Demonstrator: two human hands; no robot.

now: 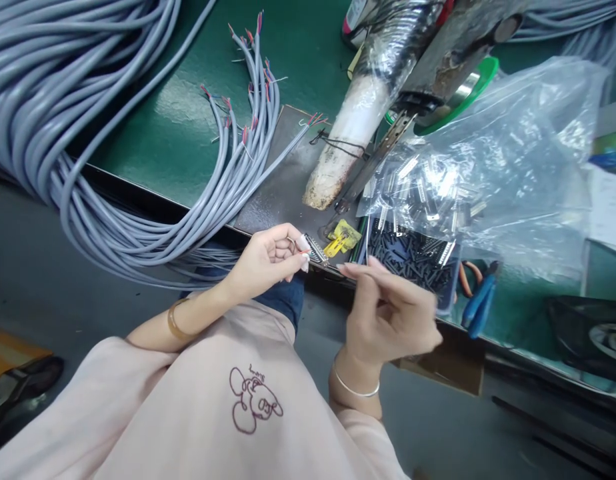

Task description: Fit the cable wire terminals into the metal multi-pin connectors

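My left hand is closed, its thumb and fingers pinching a small metal multi-pin connector at the bench edge. A short red wire end shows at its fingertips. My right hand is held to the right, closed in a pinch with thumb and forefinger together; anything between its fingertips is too small to make out. Beyond the connector lies a yellow piece with narrow strips. Close past my right hand stands a box of small black parts.
Grey cables with stripped ends lie at left. Over a dark plate slants a tape-wrapped white shaft beside a metal rod. A plastic bag of metal connectors, a green-rimmed spool and blue-handled cutters are at right.
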